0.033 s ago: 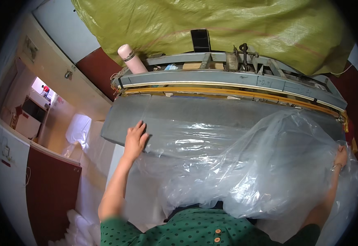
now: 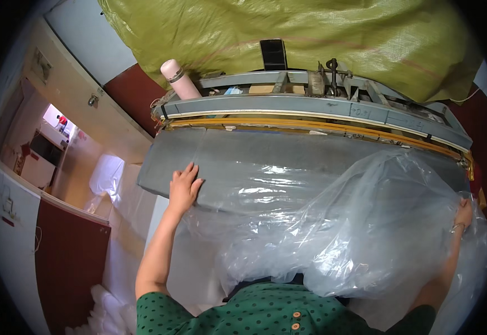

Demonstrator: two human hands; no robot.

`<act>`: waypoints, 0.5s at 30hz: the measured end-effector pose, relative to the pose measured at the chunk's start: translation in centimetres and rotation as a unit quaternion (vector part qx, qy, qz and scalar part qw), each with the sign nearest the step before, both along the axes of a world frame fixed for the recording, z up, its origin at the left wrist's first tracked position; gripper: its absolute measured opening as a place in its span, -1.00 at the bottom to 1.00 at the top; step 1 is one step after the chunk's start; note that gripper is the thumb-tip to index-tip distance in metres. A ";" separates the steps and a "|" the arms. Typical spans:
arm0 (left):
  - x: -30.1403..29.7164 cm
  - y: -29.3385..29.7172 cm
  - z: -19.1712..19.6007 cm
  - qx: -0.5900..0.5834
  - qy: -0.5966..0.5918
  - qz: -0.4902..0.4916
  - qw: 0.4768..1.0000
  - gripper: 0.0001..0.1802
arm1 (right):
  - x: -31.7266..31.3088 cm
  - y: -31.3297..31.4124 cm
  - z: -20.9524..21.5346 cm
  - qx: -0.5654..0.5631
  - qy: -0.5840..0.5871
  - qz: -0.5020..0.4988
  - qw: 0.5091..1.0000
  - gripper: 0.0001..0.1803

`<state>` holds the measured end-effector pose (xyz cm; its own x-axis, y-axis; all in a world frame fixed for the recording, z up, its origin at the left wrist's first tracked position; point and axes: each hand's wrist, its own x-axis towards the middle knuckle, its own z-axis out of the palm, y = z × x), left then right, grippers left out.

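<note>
Clear plastic film (image 2: 338, 234) lies over the near part of a grey work surface (image 2: 238, 145) and bunches up in shiny folds in front of my body. On the left, my left hand (image 2: 184, 190) rests with its fingers stretched apart at the film's left end, touching the surface. Far to the right, my right hand (image 2: 464, 213) is closed on the film, with a bracelet (image 2: 456, 227) at that wrist. Gathered film rises in a peak between the two hands.
Behind the surface runs a grey metal frame (image 2: 265, 104) with a yellow-orange strip (image 2: 288, 124). A pink flask (image 2: 181, 82) and a black phone (image 2: 273, 54) stand there. A yellow-green woven sheet (image 2: 355, 33) covers the back. A doorway and more plastic (image 2: 107, 176) are at left.
The fingers of my left hand have shifted very slightly on the surface. My right hand and the film look the same.
</note>
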<state>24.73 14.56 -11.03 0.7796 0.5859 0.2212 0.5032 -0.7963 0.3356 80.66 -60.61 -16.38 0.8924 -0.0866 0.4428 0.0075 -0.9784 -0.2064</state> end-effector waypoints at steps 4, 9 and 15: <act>1.2 2.6 0.1 0.053 0.101 0.077 0.991 -0.36 | -0.2 0.1 0.1 0.002 0.009 -0.017 1.000 -0.67; -1.7 8.3 0.2 0.052 0.062 0.036 0.996 -0.41 | 0.5 1.4 -0.2 -0.041 -0.021 0.007 0.999 -0.65; -1.7 -14.9 5.0 -0.490 0.001 -0.076 0.868 -0.73 | -0.7 0.8 0.9 -0.048 0.010 -0.037 0.998 -0.67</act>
